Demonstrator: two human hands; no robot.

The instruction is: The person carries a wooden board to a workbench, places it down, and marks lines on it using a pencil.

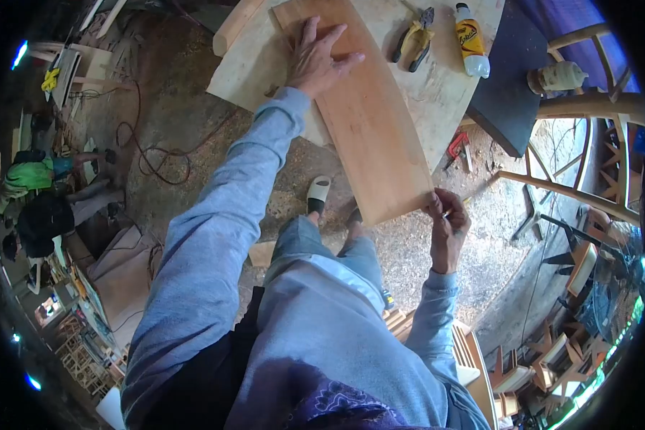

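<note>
A long reddish wooden board (369,122) lies slanted across a pale plywood tabletop (437,86) and overhangs its near edge. My left hand (317,56) rests flat on the board's far end, fingers spread. My right hand (446,228) pinches the board's near corner, and a thin pencil-like object seems to be between its fingers. Both arms wear light blue sleeves.
Yellow-handled pliers (413,41) and a plastic bottle with a yellow label (471,39) lie on the tabletop. A dark panel (505,93) sits at its right. Wooden chair frames (588,107) stand at right. Cables (158,154) trail over the sawdust floor. Another person (46,197) crouches at left.
</note>
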